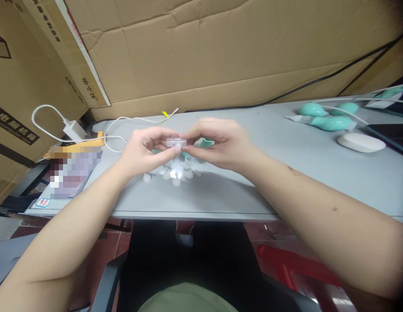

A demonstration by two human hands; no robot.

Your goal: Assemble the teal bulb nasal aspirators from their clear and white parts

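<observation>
A small clear plastic tube (176, 142) lies sideways above the grey table (204, 199), held between my two hands. My left hand (149, 149) is closed on its left part with thumb and fingers. At its right end, the fingertips of my right hand (217, 143) pinch it. Beneath and in front of the hands, several small translucent white pieces (176, 181) are spread on the table. A mint green piece (206, 143) shows behind the right hand's fingers, partly hidden.
On the right are mint green bulbs (334, 123) and a white oval object (361, 142). A phone (76, 173), a yellow object (97, 139) and a white charger (74, 130) with its cable are on the left. Cardboard (188, 56) stands behind the table.
</observation>
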